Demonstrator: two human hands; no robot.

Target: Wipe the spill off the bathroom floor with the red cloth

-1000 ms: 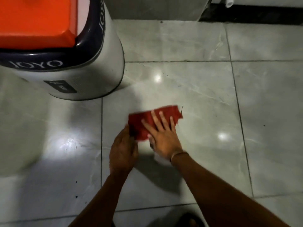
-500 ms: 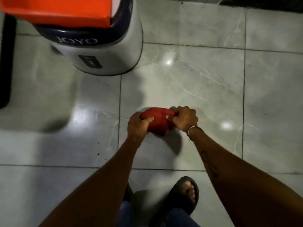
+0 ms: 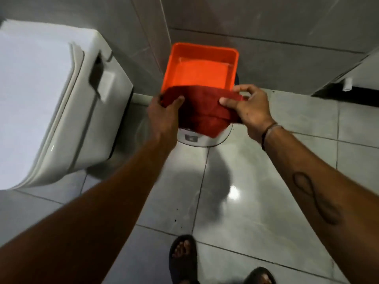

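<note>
The red cloth (image 3: 202,108) hangs in the air, stretched between both hands over the near edge of the orange tray (image 3: 174,58). My left hand (image 3: 164,113) pinches its left corner. My right hand (image 3: 249,107) pinches its right corner. The cloth's lower edge droops in front of the white bin (image 3: 202,140) that carries the tray. The grey tiled floor (image 3: 242,181) below is glossy, with a bright light reflection; I cannot make out a spill on it.
A white toilet (image 3: 51,99) fills the left side, close to the bin. Tiled walls (image 3: 256,21) meet in a corner behind the tray. My two feet in dark sandals (image 3: 182,257) stand on the tiles at the bottom edge.
The cloth went from flat on the floor under my right hand, to bunched between both hands, to lifted and spread above the tray's near edge. The view has risen.
</note>
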